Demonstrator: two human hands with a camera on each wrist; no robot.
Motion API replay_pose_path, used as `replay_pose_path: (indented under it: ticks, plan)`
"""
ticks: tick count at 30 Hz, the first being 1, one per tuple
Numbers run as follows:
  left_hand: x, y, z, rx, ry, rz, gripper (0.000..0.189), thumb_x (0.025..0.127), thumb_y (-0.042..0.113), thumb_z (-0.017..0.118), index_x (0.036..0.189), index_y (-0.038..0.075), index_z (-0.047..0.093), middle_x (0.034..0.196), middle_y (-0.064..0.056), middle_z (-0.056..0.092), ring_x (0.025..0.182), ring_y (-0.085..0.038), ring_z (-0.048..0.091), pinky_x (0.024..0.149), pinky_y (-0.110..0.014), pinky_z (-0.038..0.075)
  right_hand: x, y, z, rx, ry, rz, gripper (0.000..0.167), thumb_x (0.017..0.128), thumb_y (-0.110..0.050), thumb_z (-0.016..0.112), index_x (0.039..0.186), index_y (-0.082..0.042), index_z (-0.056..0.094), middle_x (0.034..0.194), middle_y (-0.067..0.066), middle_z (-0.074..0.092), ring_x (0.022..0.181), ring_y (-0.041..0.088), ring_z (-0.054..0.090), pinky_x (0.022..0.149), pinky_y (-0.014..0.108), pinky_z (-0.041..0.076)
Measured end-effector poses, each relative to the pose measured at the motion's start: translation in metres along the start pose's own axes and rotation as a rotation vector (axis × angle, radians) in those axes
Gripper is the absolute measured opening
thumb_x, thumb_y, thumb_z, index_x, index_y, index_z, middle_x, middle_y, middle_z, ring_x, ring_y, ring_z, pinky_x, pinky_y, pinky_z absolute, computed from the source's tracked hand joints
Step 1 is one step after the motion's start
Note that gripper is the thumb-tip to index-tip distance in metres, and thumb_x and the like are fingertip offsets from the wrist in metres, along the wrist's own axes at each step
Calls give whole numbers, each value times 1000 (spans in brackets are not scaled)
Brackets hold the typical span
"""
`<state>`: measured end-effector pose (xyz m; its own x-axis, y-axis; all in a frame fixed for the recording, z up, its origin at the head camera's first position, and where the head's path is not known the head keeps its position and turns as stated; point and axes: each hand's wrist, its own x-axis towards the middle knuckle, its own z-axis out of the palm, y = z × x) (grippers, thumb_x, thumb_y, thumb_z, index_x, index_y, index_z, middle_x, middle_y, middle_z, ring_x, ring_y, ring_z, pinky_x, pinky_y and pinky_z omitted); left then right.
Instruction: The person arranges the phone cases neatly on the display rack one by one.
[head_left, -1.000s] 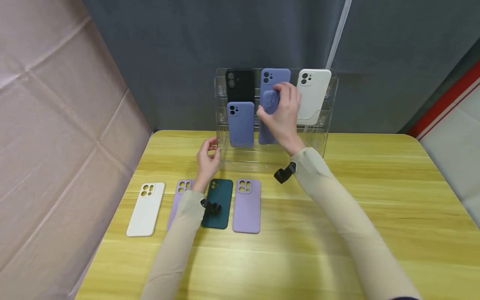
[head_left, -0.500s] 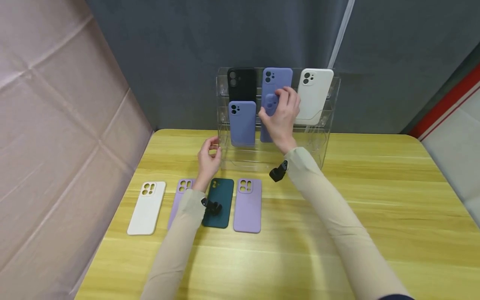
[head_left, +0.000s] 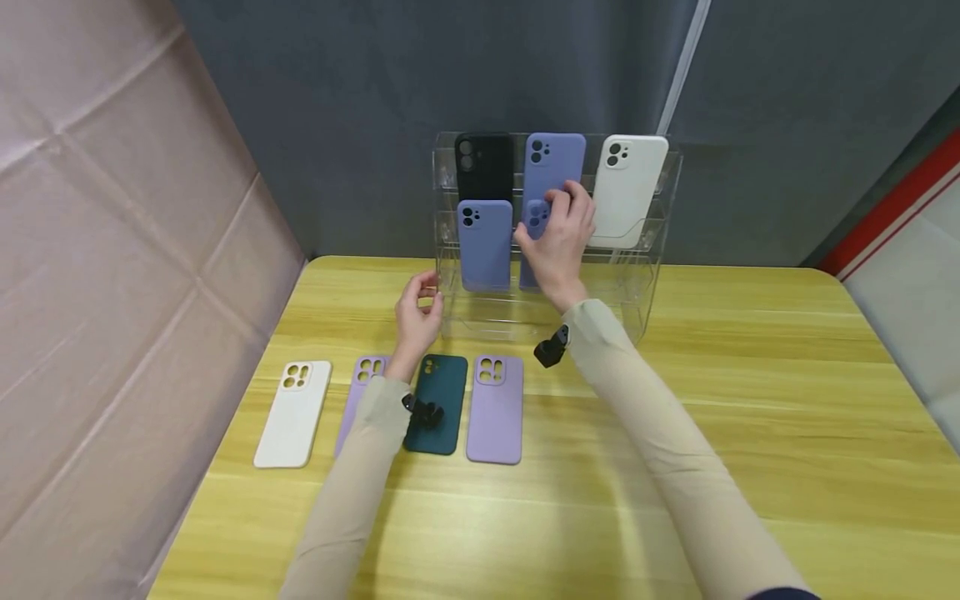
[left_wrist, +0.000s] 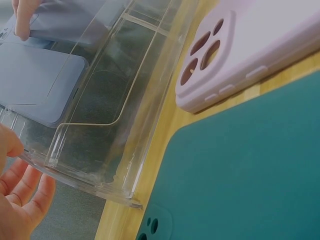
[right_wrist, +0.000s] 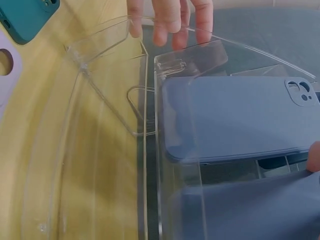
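In the head view my right hand (head_left: 558,246) pinches a lavender-blue phone case (head_left: 537,217) by its sides, at the middle tier of a clear acrylic display rack (head_left: 498,310). The hand covers much of that case. In the right wrist view the lower end of the held case (right_wrist: 260,210) shows behind the clear front lip. A matching blue case (head_left: 485,246) stands just left of it on the same tier. My left hand (head_left: 418,321) grips the rack's left side edge; in the left wrist view its thumb and fingers (left_wrist: 37,200) lie on either side of the panel.
On the top tier stand a black case (head_left: 483,167), another blue case (head_left: 555,158) and a white case (head_left: 628,187). In a row before the rack lie a white case (head_left: 292,417), a green case (head_left: 446,417) and two lilac cases, one (head_left: 495,417) at the right end.
My right hand has moved down slightly with the blue case, whose camera end now sits lower against the top-tier case behind. The left hand stays at the rack's side.
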<state>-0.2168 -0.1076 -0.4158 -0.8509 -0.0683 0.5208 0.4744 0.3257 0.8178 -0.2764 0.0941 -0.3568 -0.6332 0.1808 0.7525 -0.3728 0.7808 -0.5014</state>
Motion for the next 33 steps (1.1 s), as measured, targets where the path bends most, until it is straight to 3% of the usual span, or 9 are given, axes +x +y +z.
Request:
replay_pose_path:
  ticks: [13, 19, 26, 33]
  plan:
    - [1, 1, 0, 5, -1, -4, 30, 84, -16, 54, 113, -17, 53, 104, -35, 57, 89, -44, 57, 67, -54, 51, -3, 1, 2, -29, 11, 29, 45, 78, -19, 74, 112, 1, 52, 135, 19, 35, 126, 33, 30, 106, 41, 24]
    - [2, 1, 0, -2, 3, -4, 30, 84, -16, 53, 114, -17, 53, 104, -35, 56, 88, -44, 57, 67, -56, 50, -5, 6, -1, -55, -10, -8, 51, 77, -22, 76, 117, 0, 52, 136, 20, 34, 127, 34, 31, 106, 41, 25]
    - [1, 1, 0, -6, 0, -5, 30, 84, -16, 54, 114, -18, 53, 104, -37, 56, 88, -45, 56, 67, -56, 50, -14, 14, -17, 3, -42, -87, 67, 74, -20, 79, 129, -2, 46, 142, 21, 28, 133, 32, 27, 109, 41, 22]
    - [0, 1, 0, -6, -1, -9, 30, 84, -16, 53, 114, -17, 53, 105, -36, 56, 89, -44, 56, 67, -55, 50, -23, 26, -40, 27, -6, -106, 65, 72, -13, 79, 126, 0, 46, 138, 25, 32, 131, 34, 30, 110, 41, 20]
